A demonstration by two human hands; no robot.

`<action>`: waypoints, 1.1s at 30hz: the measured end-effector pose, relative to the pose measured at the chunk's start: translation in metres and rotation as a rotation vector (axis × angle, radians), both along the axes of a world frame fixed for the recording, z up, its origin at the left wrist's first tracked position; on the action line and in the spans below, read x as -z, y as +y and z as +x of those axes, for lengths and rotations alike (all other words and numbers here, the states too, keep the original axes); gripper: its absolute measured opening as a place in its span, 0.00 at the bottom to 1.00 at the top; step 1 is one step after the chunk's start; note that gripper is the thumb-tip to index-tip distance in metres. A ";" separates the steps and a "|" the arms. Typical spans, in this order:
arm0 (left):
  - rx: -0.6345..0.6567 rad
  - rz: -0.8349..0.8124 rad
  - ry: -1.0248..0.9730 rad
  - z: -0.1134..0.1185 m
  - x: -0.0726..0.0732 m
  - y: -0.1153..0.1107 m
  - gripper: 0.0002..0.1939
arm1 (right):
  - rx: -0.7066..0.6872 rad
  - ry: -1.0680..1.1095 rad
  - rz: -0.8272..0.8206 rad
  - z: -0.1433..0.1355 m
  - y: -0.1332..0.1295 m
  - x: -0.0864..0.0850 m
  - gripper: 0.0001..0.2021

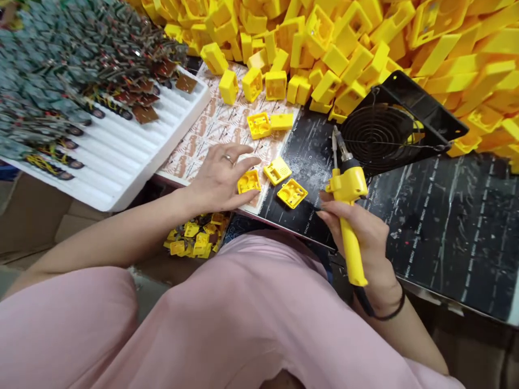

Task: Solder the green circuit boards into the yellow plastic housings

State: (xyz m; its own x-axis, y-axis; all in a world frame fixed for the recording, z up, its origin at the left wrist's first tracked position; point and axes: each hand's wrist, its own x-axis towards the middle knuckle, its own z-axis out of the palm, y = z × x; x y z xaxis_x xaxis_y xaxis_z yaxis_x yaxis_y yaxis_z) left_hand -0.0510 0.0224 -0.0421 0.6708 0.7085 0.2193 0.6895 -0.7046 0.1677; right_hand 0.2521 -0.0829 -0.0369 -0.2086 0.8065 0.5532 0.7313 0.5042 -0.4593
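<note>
My left hand (221, 178) hovers palm-down at the table's front edge, its fingers apart around a small yellow plastic housing half (248, 182). Whether the thumb touches that housing I cannot tell. Just right of it lie a yellow cover with a grille of small holes (278, 171) and an open yellow housing half (292, 193). My right hand (365, 232) grips a yellow gun-shaped soldering iron (351, 232), tip pointing up and away from me. Its tip is near the black fan and touches no housing part.
Behind, yellow housings (332, 48) are heaped high. A black fan with a wire guard (377, 132) leans at the right. On the left, a white foam tray (133, 162) carries many wired circuit boards (81, 59). A box of yellow parts (197, 237) sits below the table edge.
</note>
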 end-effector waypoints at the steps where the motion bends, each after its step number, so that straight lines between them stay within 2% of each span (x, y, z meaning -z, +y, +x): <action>1: -0.029 0.023 -0.005 -0.004 0.000 -0.005 0.31 | -0.016 -0.012 -0.012 -0.004 0.004 0.003 0.11; 4: -0.030 -0.004 0.022 -0.009 0.000 -0.013 0.32 | -0.026 -0.068 -0.035 -0.018 0.014 0.016 0.25; 7: -0.016 -0.085 0.126 -0.005 -0.008 -0.009 0.30 | -0.005 -0.131 -0.052 -0.029 0.019 0.025 0.20; 9: -0.026 -0.093 0.171 0.003 -0.016 -0.003 0.33 | 0.006 -0.160 -0.051 -0.029 0.017 0.025 0.17; 13: 0.004 -0.101 0.203 0.035 -0.029 0.004 0.40 | 0.092 -0.229 0.018 -0.015 0.006 0.016 0.19; 15: 0.013 -0.124 0.277 0.055 -0.033 0.008 0.35 | 0.101 -0.279 0.048 -0.007 0.001 0.011 0.19; 18: 0.019 -0.187 0.341 0.077 -0.044 0.019 0.23 | 0.076 -0.330 0.062 0.004 -0.004 0.009 0.18; 20: 0.066 -0.254 0.333 0.089 -0.054 0.028 0.18 | 0.132 -0.370 0.100 0.007 -0.006 0.012 0.18; 23: 0.144 -0.362 0.400 0.105 -0.059 0.038 0.20 | 0.243 -0.422 0.175 0.005 -0.009 0.016 0.22; 25: 0.106 -0.385 0.448 0.113 -0.054 0.042 0.24 | 0.200 -0.390 0.171 0.004 -0.011 0.015 0.26; 29: -0.105 -0.288 0.311 0.110 -0.045 0.042 0.31 | 0.073 -0.324 0.100 0.011 -0.013 0.007 0.26; 31: -0.143 -0.239 0.246 0.099 -0.046 0.036 0.30 | 0.035 -0.323 0.063 0.017 -0.010 0.003 0.26; 33: -0.123 -0.206 0.246 0.089 -0.047 0.025 0.30 | -0.046 -0.313 0.035 0.020 -0.006 0.002 0.22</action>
